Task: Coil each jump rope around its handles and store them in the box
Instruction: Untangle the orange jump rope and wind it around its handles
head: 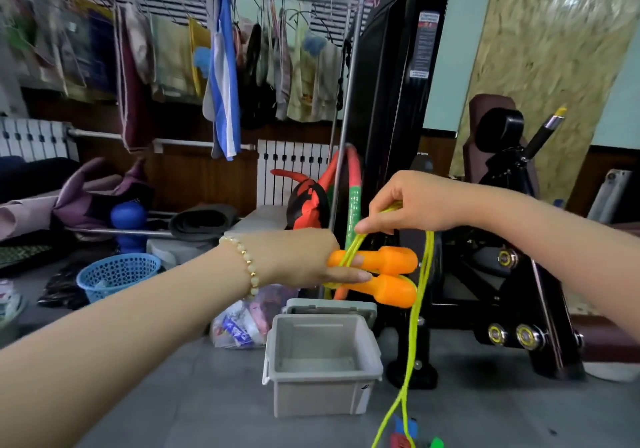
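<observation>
- Left hand [304, 257]: reaches in from the left at mid-frame and grips the pair of orange handles [391, 262]. Its fingers [349, 277] are curled round the narrow ends, the thumb lies straight along the lower handle, and one fingertip shows between the rope turns. A beaded bracelet [250, 267] sits on the wrist.
- Orange handles: held side by side, one above the other, roughly level. Their thick ends point right, clear of the hand. They are in the air above the box.
- Right hand [412, 201]: comes in from the right, just above the handles. Its fingers [377, 220] are closed narrowly, pinching the yellow-green rope [414, 343] between thumb and fingertips.
- Yellow-green rope: a few strands run from the right-hand pinch down and across the handles next to the left hand's fingers. The number of turns cannot be told. The rest drapes over the right hand and hangs as two strands past the thick ends of the handles. It drops to the right of the box and reaches the floor at the bottom edge.
- Grey plastic box [322, 392]: stands upright on the grey floor [194, 406], directly below the hands, with its top open. A grey lid [329, 307] sits just behind it.
- Small blue, red and green pieces [405, 437] lie on the floor by the rope's lower end; they are too cropped to identify.
- Surroundings: a black exercise machine [391, 101] stands behind the hands, a blue mesh basket [117, 274] is at left, and a filled plastic bag [239, 326] lies just left of the box.
</observation>
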### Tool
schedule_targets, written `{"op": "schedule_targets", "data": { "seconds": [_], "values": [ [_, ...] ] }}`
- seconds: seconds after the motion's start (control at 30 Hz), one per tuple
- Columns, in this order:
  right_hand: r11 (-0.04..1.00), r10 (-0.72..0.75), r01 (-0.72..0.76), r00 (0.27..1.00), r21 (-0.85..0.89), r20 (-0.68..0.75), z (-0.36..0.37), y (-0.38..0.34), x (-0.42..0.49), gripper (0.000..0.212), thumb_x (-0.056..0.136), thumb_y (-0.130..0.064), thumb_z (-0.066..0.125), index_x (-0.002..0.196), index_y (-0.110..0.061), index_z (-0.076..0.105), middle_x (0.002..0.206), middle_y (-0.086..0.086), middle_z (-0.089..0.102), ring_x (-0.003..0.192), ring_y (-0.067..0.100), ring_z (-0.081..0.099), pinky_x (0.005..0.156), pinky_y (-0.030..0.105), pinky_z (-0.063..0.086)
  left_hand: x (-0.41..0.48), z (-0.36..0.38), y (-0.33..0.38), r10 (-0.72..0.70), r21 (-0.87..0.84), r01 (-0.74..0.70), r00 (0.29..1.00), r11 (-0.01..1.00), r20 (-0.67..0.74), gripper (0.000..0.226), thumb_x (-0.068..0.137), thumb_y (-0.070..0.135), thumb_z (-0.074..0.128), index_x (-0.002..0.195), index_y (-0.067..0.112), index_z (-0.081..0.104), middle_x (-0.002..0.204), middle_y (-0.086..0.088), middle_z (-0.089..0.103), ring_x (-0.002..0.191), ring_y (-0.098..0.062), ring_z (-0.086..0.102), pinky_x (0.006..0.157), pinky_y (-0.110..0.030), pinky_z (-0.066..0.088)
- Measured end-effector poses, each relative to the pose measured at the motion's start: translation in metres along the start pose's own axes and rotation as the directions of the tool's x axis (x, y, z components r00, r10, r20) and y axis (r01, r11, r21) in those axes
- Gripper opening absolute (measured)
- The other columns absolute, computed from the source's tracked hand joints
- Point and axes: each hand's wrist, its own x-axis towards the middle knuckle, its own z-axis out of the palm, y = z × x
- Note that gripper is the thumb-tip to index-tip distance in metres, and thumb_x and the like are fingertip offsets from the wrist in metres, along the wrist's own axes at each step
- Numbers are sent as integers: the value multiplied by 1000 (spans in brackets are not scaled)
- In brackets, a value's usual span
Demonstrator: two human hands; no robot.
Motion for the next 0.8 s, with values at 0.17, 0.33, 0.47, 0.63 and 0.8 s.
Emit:
{"op": "schedule_targets", "data": {
  "seconds": [0.17, 0.33, 0.47, 0.63, 0.8],
  "values": [
    [954, 54, -85, 992, 286, 114, 30, 10, 12, 64, 72, -58, 61, 72, 6, 59, 63, 5, 40, 61, 9, 40, 68, 22, 39, -3, 14, 19, 20, -64, -17, 999, 998, 49, 53, 95, 48, 46, 54, 16, 44, 50, -2, 43, 46, -12, 39, 52, -24, 37],
    [955, 182, -194, 981, 225, 73, 64, 38, 16, 60, 63, -72, 57, 106, -31, 62, 111, -5, 62, 109, 12, 57, 100, 35, 45, -7, 37, -12, -210, -457, 265, 963, 849, 168, 63, 89, 66, 27, 75, 13, 56, 55, -1, 50, 44, -11, 41, 44, -20, 34],
    [836, 317, -135, 911, 532, -265, 92, 41, 8, 70, 76, -49, 66, 136, -28, 37, 134, -11, 45, 121, 9, 47, 105, 29, 38, -4, 49, -32, -282, -863, 250, 950, 439, 132, 62, 90, 67, 23, 88, 11, 51, 52, 4, 41, 40, -5, 30, 36, -13, 22],
    [494, 246, -148, 969, 857, 26, 126, 41, -6, 71, 77, -49, 68, 137, -22, 42, 138, -6, 51, 131, 8, 42, 111, 31, 29, 5, 45, -15, -175, -932, 228, 967, 281, 183, 58, 89, 68, 20, 81, 16, 44, 50, 5, 37, 38, -4, 26, 37, -12, 17],
    [501, 113, -87, 993, 861, 34, 131, 28, -17, 63, 74, -39, 72, 129, -14, 52, 126, 7, 61, 119, 16, 56, 103, 32, 44, -2, 40, -9, 43, -814, 353, 908, 461, 417, 57, 78, 71, 26, 83, 18, 46, 57, 7, 37, 47, -5, 26, 41, -12, 21]
  ]
}}
